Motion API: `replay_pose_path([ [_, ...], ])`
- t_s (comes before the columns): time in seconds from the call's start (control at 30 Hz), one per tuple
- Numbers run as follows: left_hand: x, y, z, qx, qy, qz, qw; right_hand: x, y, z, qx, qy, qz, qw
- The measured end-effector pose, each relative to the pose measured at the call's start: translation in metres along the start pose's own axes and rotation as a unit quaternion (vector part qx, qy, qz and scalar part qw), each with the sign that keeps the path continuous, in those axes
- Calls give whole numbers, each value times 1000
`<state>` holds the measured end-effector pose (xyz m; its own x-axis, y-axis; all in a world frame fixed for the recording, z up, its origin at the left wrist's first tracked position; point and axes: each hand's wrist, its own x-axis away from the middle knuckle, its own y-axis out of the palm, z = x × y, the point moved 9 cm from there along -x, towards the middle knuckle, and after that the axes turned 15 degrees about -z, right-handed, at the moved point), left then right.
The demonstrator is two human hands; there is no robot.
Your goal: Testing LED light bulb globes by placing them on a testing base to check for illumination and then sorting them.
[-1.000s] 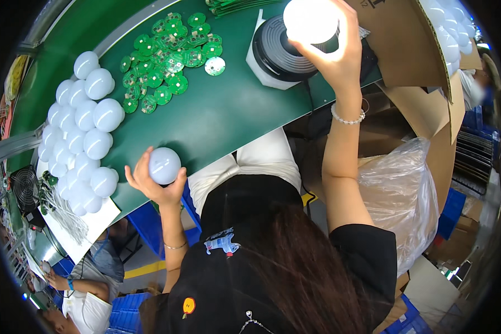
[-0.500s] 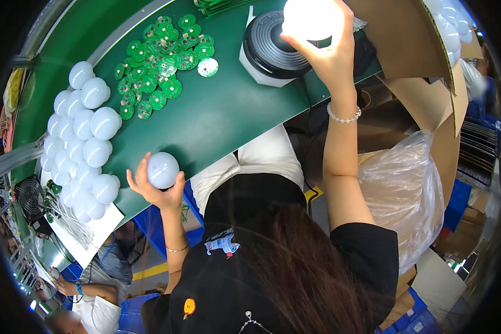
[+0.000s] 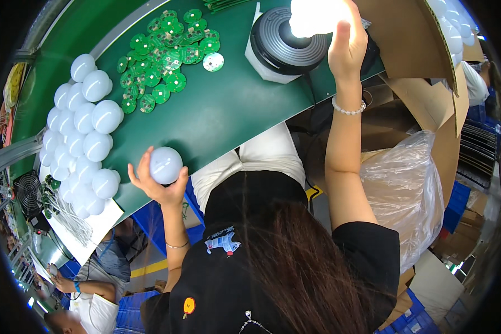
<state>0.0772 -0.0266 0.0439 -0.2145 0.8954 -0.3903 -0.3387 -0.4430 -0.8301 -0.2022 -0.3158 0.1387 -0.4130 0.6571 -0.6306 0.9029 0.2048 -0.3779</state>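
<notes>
My left hand (image 3: 166,189) is wrapped around a white light bulb (image 3: 166,165) near the front edge of the green table, its rounded globe facing up. Up at the right, my right hand (image 3: 348,53) grips a brightly glowing light bulb (image 3: 317,16) from its right side. The lit bulb is over the far right part of a round black ribbed device (image 3: 286,53); glare hides its outline, and I cannot tell whether it touches the device. Several unlit white bulbs (image 3: 107,116) stand crowded together at the left of the table.
Round green circuit boards (image 3: 167,58) lie in a loose pile on the green table (image 3: 206,119). A cardboard box (image 3: 406,39) with a clear plastic bag (image 3: 401,189) stands at the right. At lower left, another person's hand (image 3: 64,283) rests near a neighbouring work surface.
My right hand and the glowing bulb have shifted right, and the thumb has moved off the bulb's lower left side. My left hand keeps hold of its bulb, nearly still.
</notes>
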Motion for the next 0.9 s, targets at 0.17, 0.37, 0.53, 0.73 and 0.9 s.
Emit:
replay_pose_path([
  [0.17, 0, 0, 0, 7, 0, -1, 1000, -12, 17, -57, 260, -107, 74, 957],
  [0.37, -1, -1, 3, 8, 4, -8, 1000, -8, 23, -47, 317, -154, -33, 935],
  [0.53, -3, -1, 6, 10, 3, -6, 1000, -7, 6, -2, 32, -35, 20, 999],
  [0.73, -4, -2, 7, 10, 5, -6, 1000, 4, -2, 17, -54, 46, 13, 997],
  [0.9, -4, -2, 7, 7, 7, -8, 1000, 5, -6, 20, -34, 12, -1, 999],
])
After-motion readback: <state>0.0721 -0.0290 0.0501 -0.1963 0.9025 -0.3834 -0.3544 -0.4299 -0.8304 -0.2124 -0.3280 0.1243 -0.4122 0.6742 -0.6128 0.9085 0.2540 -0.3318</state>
